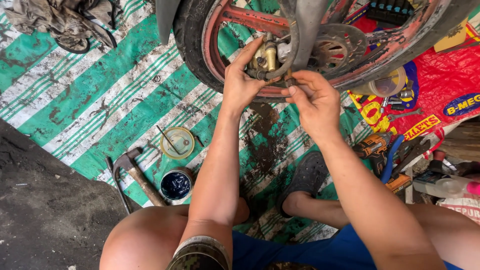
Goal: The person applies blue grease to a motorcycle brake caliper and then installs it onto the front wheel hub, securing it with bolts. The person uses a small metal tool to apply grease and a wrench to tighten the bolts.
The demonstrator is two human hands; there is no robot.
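Knees (145, 235) nearest | hands: left (240, 82) grips caliper (265, 57), right (312, 100) pinches bolt (289, 77) at rim (215, 45)

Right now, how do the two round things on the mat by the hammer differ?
The open tin stands upright, deep, holding something dark blue; the lid lies flat, shallow and pale yellowish, with a thin rod resting across it. The tin sits nearer the hammer and the person's knee; the lid lies farther off. Both are round, similar in width.

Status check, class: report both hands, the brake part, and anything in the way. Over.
Left hand gripping brake caliper. Right hand pinching small fitting below it. Hose loops across the caliper.
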